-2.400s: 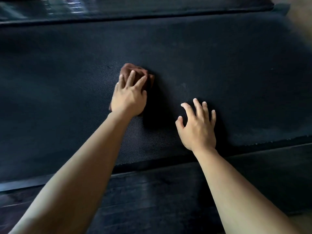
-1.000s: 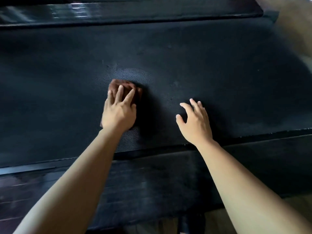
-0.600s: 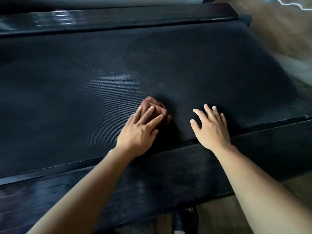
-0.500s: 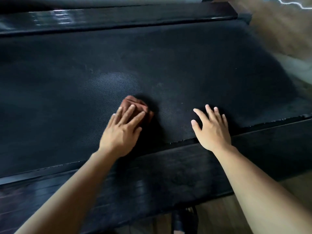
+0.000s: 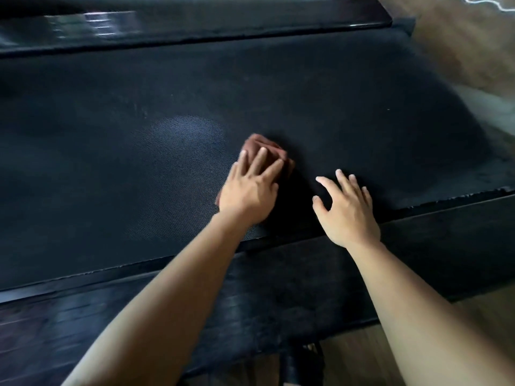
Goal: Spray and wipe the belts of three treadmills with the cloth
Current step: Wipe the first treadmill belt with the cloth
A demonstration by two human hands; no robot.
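Brown cloth (image 5: 260, 142) on treadmill belt (image 5: 320, 93) close to its near edge, pressed under left grip (image 5: 250, 190), fingers flat, unclenched. Right grip (image 5: 348, 211) released, splayed just right. Most belt lies beyond, toward far edge.

Wood floor (image 5: 351, 360) btm right; white cord (image 5: 498, 5) top right, blurred; dark obj (image 5: 301, 366), maybe shoe.

The black, finely ribbed treadmill belt (image 5: 334, 93) runs between 2 dark side rails (image 5: 432, 240). On it lies 1 crumpled reddish-brown cloth (image 5: 260, 144), pressed under the flat left hand (image 5: 249, 192). Just beside it, the right hand (image 5: 347, 211) rests spread-fingered at the belt's near edge.
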